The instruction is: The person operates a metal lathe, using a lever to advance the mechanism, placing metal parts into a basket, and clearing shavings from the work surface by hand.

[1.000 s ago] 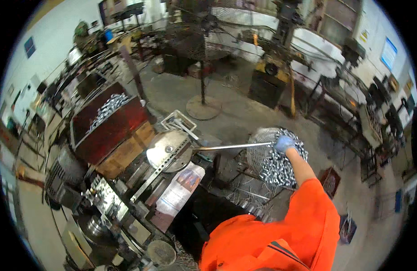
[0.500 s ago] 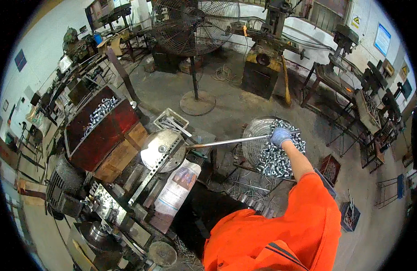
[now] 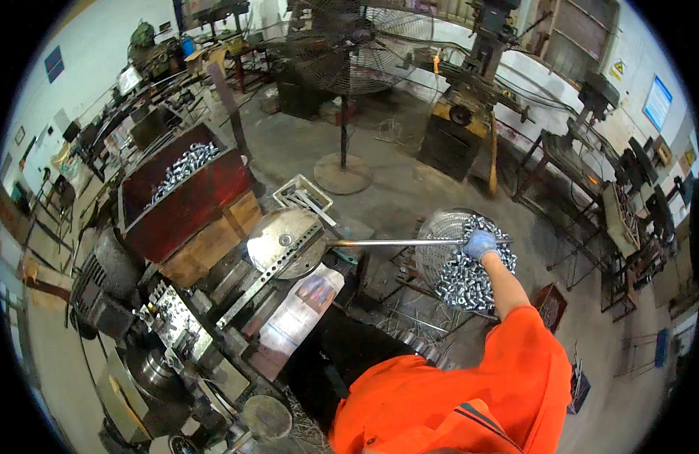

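Sleeve (image 3: 527, 352) at lower right, bright orange, part of an orange top (image 3: 410, 408) filling the bottom edge; dark trousers (image 3: 338, 344) just left of it. Left hand out of view, cannot tell whether gripping anything. Low at left, dusty round plate (image 3: 266, 418), plus machine with steel cylinder (image 3: 154, 371). Printed sack (image 3: 308, 299) draped beside the trousers. Right hand (image 3: 482, 246) in pale blue glove, bare forearm behind, clenched around long metal bar (image 3: 395, 243) near its right end, short bit poking out past the glove. Bar running roughly level leftward to the edge of round metal disc (image 3: 270, 234), browner toward that end; exact joint too small to tell. Perforated flat strip (image 3: 247, 304) slanting across disc toward lower left. Below hand and bar, round perforated basket (image 3: 429, 265), heaped on its right side with small shiny metal pieces (image 3: 467, 284); cannot tell if touching the glove. Small red box (image 3: 550, 303) right of basket. Past disc, pale tray (image 3: 316, 189) with long parts inside; to its left, red bin (image 3: 190, 212) with more shiny pieces, above brown wooden block (image 3: 213, 238). Farther back, large round fan (image 3: 358, 34) on a pole, yellow-and-dark machine (image 3: 451, 136), broom (image 3: 493, 166) upright beside it. On right wall, blue-and-white notice (image 3: 657, 104).
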`<state>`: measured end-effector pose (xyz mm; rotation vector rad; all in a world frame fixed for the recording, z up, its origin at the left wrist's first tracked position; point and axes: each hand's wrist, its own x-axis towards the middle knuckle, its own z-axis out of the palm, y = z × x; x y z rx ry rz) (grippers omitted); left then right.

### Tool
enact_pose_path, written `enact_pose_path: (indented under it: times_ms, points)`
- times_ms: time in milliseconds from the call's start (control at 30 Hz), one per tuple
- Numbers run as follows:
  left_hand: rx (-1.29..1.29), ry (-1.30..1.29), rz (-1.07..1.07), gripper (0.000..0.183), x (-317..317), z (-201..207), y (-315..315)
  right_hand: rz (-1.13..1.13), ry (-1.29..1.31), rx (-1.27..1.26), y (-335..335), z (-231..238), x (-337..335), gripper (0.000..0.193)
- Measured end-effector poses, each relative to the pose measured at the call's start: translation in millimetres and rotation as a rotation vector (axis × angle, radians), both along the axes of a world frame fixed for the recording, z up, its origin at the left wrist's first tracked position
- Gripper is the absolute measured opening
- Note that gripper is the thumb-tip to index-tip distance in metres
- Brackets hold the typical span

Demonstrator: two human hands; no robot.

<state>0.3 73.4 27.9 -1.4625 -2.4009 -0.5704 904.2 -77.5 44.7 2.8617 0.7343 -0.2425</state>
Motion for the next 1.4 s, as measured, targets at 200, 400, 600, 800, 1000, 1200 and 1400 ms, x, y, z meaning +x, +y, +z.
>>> enact_pose_path:
  times_ms: [200,400,600,800,1000,1200,1400]
  points:
    - [0.038,-0.538,-0.105,0.041,31,27,-3,0.023,-0.007,-0.03,8,39,-48,0.051]
    - [-0.008,-0.334,0.048,0.04,3,-2,6,0.143,-0.216,0.085,-54,-70,59,0.046]
    - [0.051,-0.437,0.118,0.033,2,-6,-8,0.087,-0.05,0.062,-8,-2,-14,0.043]
    - [0.037,-0.383,0.116,0.032,11,4,2,0.038,-0.06,0.041,-13,-14,-4,0.051]
    - [0.064,-0.425,0.105,0.032,6,-2,0,0.027,-0.072,0.072,-23,-29,12,0.046]
    - [0.071,-0.419,0.111,0.032,8,-1,0,0.059,-0.159,0.14,-31,-41,14,0.039]
    - [0.041,-0.497,0.136,0.031,5,-2,0,0.005,-0.128,0.038,-29,-42,18,0.045]
